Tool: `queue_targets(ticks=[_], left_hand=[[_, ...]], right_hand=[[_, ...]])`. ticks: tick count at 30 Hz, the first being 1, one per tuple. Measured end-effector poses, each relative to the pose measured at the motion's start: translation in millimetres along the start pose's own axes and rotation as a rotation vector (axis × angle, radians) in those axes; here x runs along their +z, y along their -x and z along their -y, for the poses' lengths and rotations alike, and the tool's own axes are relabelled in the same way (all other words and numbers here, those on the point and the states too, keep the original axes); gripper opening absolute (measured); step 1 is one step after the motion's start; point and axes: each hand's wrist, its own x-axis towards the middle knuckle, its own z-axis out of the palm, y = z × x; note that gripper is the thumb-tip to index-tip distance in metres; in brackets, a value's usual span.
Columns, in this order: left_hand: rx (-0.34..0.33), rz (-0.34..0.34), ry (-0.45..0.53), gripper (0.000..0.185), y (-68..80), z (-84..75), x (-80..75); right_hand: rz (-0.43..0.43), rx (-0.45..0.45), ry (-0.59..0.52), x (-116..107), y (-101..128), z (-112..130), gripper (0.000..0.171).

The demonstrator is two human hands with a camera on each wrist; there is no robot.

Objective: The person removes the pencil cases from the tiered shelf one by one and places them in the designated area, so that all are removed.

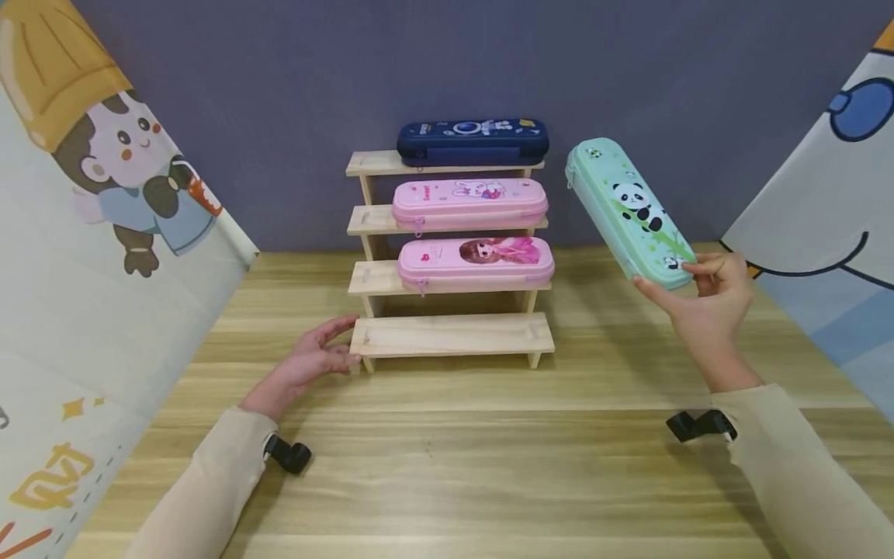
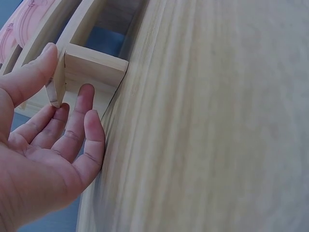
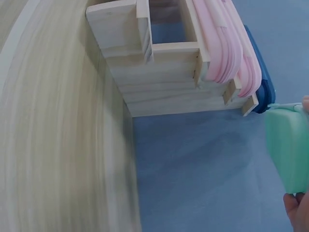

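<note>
A mint-green pencil case (image 1: 632,213) with a panda print is tilted in the air right of the stepped wooden stand (image 1: 454,335). My right hand (image 1: 712,299) grips its lower end between thumb and fingers; in the right wrist view, the green case (image 3: 288,150) shows at the right edge. At the left end of the stand's lowest step, my left hand (image 1: 316,361) holds the board with curled fingers, thumb to one side of it in the left wrist view. The upper steps carry a dark blue case (image 1: 475,142), a pink rabbit case (image 1: 471,200) and a pink doll case (image 1: 476,262).
The stand is on a wood-grain table (image 1: 447,458) in front of a dark blue back wall (image 1: 300,93). Printed cartoon panels (image 1: 63,272) flank the table on the left and right. Bare board shows on the lowest step.
</note>
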Motion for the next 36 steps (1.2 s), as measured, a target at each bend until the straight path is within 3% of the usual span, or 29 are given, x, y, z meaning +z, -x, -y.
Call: queue_targets(ticks=[7,16,22,28,36], left_hand=[[0.007,0.006,0.003,0.081,0.1,-0.4,-0.3],[0.005,0.001,0.004,0.081,-1.5,0.8,-0.4],[0.005,0.007,0.011,0.081,-2.1,0.5,-1.4],[0.004,0.003,0.026,0.081,-1.6,1.5,-1.3],[0.005,0.011,0.055,0.082,-1.7,1.2,-1.5]], right_hand=[[0.007,0.046,0.262,-4,-3,-12,0.040],[0.079,0.087,0.480,-2,4,-28,0.040],[0.111,0.132,0.542,1,9,-37,0.041],[0.156,0.264,0.560,3,10,-49,0.038],[0.220,0.373,0.690,4,11,-63,0.050]])
